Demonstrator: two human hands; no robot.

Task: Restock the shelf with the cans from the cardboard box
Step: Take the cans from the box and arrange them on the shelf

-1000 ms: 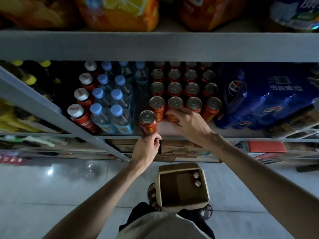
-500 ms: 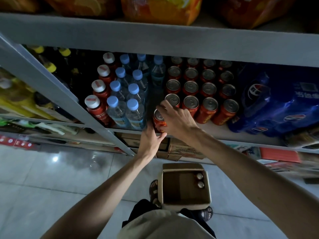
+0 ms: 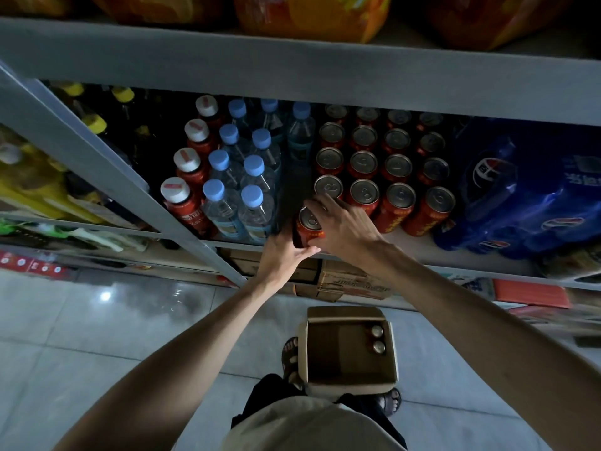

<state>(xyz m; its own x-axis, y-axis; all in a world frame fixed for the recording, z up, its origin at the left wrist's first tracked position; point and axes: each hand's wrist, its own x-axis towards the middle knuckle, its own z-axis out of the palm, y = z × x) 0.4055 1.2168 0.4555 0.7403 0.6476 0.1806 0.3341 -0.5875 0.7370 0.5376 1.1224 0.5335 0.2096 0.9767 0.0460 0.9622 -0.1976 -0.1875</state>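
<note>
Hands meet on one red can at the front edge of the shelf. A second ago the left hand held it alone; now the right hand has come across, fingers curled over its top, while the left presses its side. It stands in front of the leftmost can row, nearly placed. Below, the cardboard box holds two cans.
</note>
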